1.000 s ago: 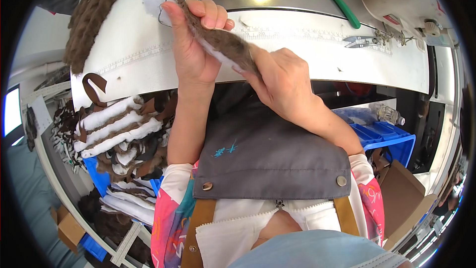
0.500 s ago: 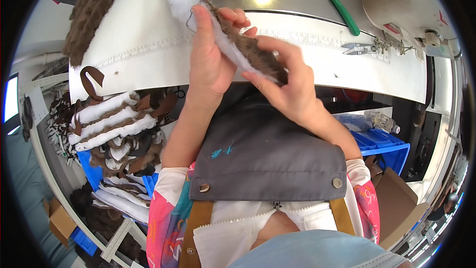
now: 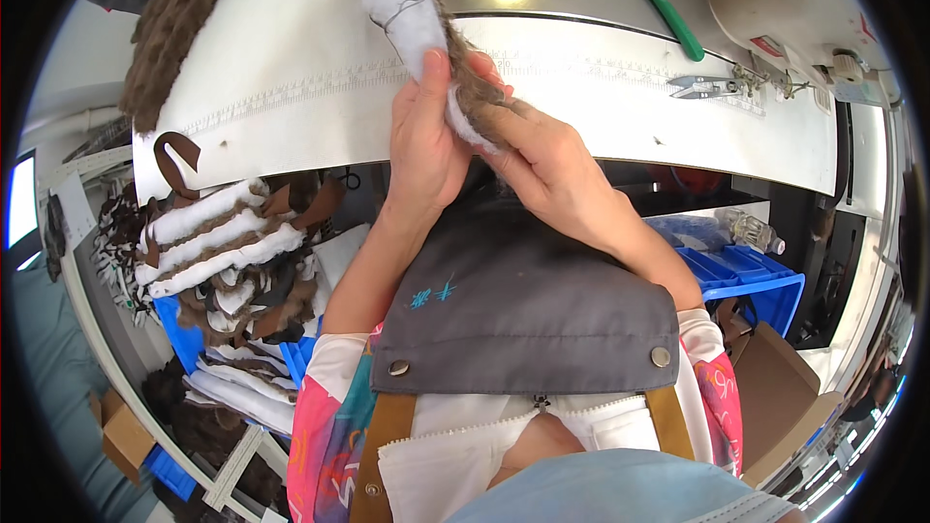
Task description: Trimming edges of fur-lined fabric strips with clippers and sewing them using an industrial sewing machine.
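Both my hands hold one long strip of brown fur (image 3: 402, 0) with a white fluffy backing, above the front edge of the white table. My left hand (image 3: 431, 131) grips it with the thumb on the white side. Its other fingers go behind the strip and are partly hidden. My right hand (image 3: 547, 160) is closed round the strip's near end, fingers over the brown fur. A loose dark thread lies across the white backing above my left thumb. Beyond my hands the strip runs away toward the machine's metal plate.
A ruler scale runs along the white table (image 3: 291, 136). A brown fur piece (image 3: 184, 29) lies at its left. On the right are a green-handled awl (image 3: 670, 19), thread snips (image 3: 705, 87) and a sewing machine (image 3: 775, 0). Striped fur pieces (image 3: 223, 232) and a blue crate (image 3: 741, 276) sit below.
My hands have come closer together. The left moved right and nearer me, and the right slid left along the strip's end. The strip's far part has swung right.
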{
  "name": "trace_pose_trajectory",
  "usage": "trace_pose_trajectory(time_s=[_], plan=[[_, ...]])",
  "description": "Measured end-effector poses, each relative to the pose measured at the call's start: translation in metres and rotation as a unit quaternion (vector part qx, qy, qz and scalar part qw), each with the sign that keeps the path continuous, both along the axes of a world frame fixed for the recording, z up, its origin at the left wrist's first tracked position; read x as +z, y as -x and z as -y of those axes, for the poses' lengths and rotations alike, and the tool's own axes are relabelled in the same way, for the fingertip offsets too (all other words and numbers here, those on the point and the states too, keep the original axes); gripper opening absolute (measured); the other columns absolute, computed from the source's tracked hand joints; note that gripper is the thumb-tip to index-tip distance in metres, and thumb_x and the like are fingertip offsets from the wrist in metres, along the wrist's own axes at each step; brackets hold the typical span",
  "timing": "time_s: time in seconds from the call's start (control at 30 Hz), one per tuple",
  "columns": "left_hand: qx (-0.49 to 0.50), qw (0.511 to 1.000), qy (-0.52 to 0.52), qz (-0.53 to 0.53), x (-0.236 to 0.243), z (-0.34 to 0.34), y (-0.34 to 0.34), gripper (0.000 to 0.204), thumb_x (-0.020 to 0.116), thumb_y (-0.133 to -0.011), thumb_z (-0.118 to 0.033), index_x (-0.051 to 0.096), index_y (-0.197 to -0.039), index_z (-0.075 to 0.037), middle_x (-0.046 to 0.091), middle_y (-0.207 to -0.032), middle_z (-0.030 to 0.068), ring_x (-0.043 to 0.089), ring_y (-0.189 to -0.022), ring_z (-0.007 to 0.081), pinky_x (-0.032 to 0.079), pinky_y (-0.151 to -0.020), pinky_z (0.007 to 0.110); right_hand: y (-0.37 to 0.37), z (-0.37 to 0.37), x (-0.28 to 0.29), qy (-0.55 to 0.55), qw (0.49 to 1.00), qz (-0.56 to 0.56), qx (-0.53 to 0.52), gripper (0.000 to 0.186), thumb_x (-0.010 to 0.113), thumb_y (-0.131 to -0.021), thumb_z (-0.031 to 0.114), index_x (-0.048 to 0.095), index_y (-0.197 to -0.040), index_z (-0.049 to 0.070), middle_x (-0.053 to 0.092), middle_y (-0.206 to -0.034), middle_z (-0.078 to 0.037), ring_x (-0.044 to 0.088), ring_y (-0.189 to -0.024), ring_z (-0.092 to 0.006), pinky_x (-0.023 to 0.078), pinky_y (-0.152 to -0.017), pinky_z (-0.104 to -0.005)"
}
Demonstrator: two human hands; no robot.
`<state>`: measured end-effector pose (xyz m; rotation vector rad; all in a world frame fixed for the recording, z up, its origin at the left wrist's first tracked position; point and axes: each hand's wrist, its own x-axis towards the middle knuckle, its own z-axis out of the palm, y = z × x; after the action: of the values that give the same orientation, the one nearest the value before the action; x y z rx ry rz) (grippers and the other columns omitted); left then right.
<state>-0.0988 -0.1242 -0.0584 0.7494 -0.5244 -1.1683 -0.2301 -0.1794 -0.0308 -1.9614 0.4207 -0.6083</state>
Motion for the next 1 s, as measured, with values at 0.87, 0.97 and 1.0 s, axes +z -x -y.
trace_pose_trajectory(time_s=[0.87, 0.97, 1.0], plan=[[-0.036, 0.978, -0.178, -0.101, 0.028, -0.012, -0.023, 0.020, 0.058, -0.086, -0.012, 0.058, -0.102, -0.001, 0.063, -0.093, 0.0046, 0.060, -0.082, 0.0117, 0.049, -0.072, 0.026, -0.020, 0.058, 0.013, 0.481, 0.864, 0.125, 0.085, 0.034, 0.062, -0.064, 0.007, 0.063, -0.097, 0.004, 0.062, -0.102, -0.010, 0.061, -0.084, -0.0235, 0.050, -0.068, -0.0322], [-0.093, 0.970, -0.194, -0.114, 0.034, -0.004, -0.058, 0.022, 0.059, -0.084, -0.012, 0.056, -0.104, -0.002, 0.062, -0.094, 0.0049, 0.059, -0.083, 0.0117, 0.049, -0.072, 0.027, -0.026, 0.067, -0.001, 0.459, 0.865, 0.170, 0.114, 0.025, 0.061, -0.065, 0.007, 0.062, -0.089, 0.002, 0.062, -0.101, -0.009, 0.063, -0.087, -0.0238, 0.053, -0.071, -0.0310], [-0.093, 0.970, -0.194, -0.114, 0.037, 0.005, -0.069, 0.022, 0.059, -0.084, -0.012, 0.056, -0.104, -0.002, 0.062, -0.094, 0.0049, 0.059, -0.083, 0.0117, 0.049, -0.072, 0.027, -0.030, 0.066, -0.002, 0.459, 0.864, 0.170, 0.115, 0.025, 0.061, -0.065, 0.007, 0.062, -0.089, 0.002, 0.062, -0.101, -0.009, 0.063, -0.087, -0.0238, 0.053, -0.071, -0.0310]])
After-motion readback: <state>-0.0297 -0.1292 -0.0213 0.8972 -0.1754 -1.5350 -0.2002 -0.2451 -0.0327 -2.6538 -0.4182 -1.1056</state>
